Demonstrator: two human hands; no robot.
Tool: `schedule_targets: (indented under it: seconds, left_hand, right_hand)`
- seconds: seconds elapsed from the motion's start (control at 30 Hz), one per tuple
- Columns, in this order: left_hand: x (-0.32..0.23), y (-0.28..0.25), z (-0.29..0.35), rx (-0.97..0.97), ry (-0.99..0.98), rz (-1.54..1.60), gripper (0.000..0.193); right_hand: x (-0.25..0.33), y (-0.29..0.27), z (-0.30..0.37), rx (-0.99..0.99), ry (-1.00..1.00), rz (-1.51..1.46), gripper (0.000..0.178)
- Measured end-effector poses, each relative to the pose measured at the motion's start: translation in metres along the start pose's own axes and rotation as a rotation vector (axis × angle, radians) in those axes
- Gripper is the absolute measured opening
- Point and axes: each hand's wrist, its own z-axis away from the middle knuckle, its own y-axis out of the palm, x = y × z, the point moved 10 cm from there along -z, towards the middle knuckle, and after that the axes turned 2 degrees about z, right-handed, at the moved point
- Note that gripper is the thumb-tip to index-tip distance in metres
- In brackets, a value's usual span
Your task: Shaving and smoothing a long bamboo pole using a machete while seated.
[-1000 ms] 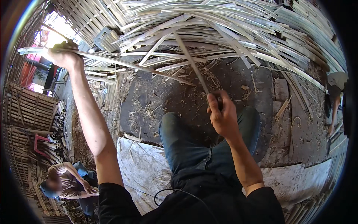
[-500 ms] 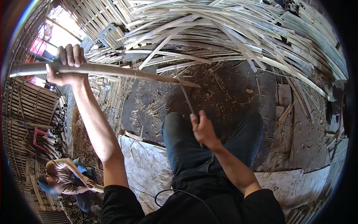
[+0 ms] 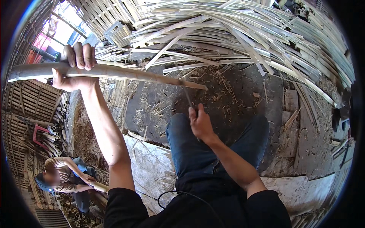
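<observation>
Left hand (image 3: 79, 82), grip wrapped round bamboo strip (image 3: 125, 73); right hand (image 3: 201, 123), grip clenched on blurred knife (image 3: 188, 98), crossing strip's end

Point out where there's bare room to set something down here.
Mostly bare: the pale board right of the right forearm, and the dark mat just beyond the right knee. Crowded: the mat's left side, littered with shavings near the bamboo strip in the left hand; and the far side, filled by piled strips.
</observation>
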Motion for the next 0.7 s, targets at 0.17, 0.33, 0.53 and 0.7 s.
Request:
schedule_targets:
  seconds: [0.17,0.33,0.53,0.7]
  left_hand:
    - [-0.021,-0.005,0.007,-0.028,0.056,-0.036,0.053]
    - [-0.011,-0.009,0.006,-0.076,0.068,-0.057,0.054]
    - [-0.007,0.002,0.025,-0.101,-0.061,-0.044,0.052]
    - [-0.019,0.002,0.028,-0.180,0.021,-0.106,0.053]
  right_hand:
    - [0.052,0.012,0.021,0.060,-0.081,-0.030,0.029]
    - [0.099,0.022,0.036,0.129,-0.223,-0.237,0.029]
    - [0.015,0.015,-0.020,0.010,-0.030,0.032,0.035]
    - [0.090,0.037,0.030,0.114,-0.219,-0.144,0.026]
